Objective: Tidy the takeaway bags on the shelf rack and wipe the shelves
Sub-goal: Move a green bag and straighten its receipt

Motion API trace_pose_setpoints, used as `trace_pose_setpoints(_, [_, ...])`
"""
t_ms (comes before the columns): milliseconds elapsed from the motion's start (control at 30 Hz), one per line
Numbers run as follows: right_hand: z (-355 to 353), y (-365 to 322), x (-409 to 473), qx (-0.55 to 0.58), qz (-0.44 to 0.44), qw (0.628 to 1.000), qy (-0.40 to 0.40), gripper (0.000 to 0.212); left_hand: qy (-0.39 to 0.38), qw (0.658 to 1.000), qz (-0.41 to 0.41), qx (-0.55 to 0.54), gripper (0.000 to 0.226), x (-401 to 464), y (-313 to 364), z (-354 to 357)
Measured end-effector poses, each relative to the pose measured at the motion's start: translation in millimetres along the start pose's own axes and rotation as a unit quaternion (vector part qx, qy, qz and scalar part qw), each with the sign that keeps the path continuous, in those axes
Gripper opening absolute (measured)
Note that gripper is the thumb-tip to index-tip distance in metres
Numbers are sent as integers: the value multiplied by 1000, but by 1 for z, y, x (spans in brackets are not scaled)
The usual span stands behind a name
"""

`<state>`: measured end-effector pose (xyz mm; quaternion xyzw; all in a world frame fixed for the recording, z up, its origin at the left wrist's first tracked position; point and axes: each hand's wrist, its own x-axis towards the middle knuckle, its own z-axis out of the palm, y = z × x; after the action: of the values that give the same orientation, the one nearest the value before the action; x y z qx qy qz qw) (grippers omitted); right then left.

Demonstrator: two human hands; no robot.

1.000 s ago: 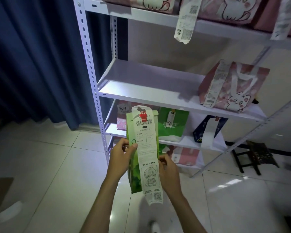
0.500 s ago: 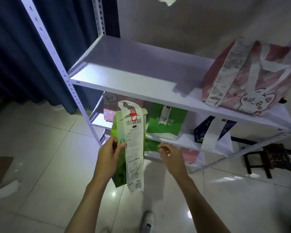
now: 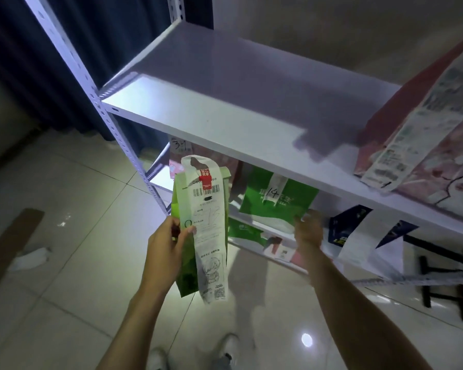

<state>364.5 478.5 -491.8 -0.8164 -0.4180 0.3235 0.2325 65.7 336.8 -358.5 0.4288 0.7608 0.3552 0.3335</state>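
Observation:
My left hand point(image 3: 166, 244) pinches a tall green takeaway bag point(image 3: 186, 265) with a long white receipt point(image 3: 209, 228) hanging down its front, in front of the white shelf rack point(image 3: 198, 113). My right hand point(image 3: 309, 231) is off the bag, blurred, fingers loosely curled and holding nothing, in front of the lower shelf by a green bag marked 14 point(image 3: 275, 198). A pink rabbit bag point(image 3: 425, 145) with a receipt leans on the right of the middle shelf, whose left part is bare.
A navy bag point(image 3: 342, 225) with a white receipt sits on the lower shelf to the right. A pink bag point(image 3: 179, 158) labelled with a number stands behind the held bag. Dark blue curtain point(image 3: 51, 62) at left, cardboard point(image 3: 8, 249) and paper on the tiled floor, black stool point(image 3: 449, 279) at right.
My right hand let go of the green bag and moved right toward the lower shelf. The left hand keeps the bag. My view has moved closer to the rack and tilted down.

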Motion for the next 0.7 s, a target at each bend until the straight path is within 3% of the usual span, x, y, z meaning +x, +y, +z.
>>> trace_pose_setpoints(100, [1,-4,6,-28,-25,999,9,15,1,1000,1,15,14,-2,1,-3])
trace_pose_setpoints(267, [7,-1,-18,-15,-103,994,35,17,2,999,-2,31,14,-13,0,-12])
trace_pose_setpoints(500, [5,11,-92,27,-145,988,49,24,26,999,5,21,19,-33,-10,-35])
trace_pose_setpoints(700, [-8,23,-169,56,-122,987,86,21,2,999,41,-8,18,-53,-25,-68])
